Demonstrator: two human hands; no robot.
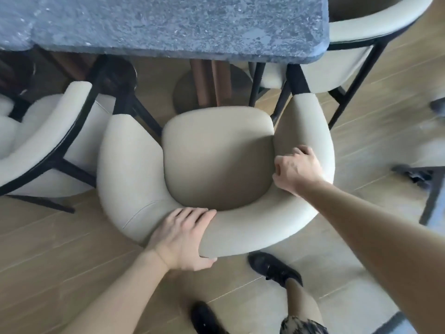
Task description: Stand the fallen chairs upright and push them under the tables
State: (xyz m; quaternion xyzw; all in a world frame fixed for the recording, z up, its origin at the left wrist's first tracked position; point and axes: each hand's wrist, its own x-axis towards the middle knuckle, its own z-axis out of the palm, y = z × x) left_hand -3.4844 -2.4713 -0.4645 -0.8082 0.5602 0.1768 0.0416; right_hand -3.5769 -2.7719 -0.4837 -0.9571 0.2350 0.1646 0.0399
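A beige upholstered chair (216,160) with a curved backrest and black legs stands upright on the wood floor, its seat front just short of the edge of the grey stone-top table (168,25). My left hand (185,237) grips the rear left of the curved backrest, thumb under it and fingers over the top. My right hand (296,169) grips the right side of the backrest, fingers curled over its inner edge.
A second beige chair (45,145) stands close on the left, a third (356,27) at the table's right end. The table's pedestal base (207,85) is beneath the top. My black shoes (274,268) are behind the chair. A dark frame (431,189) stands at the right.
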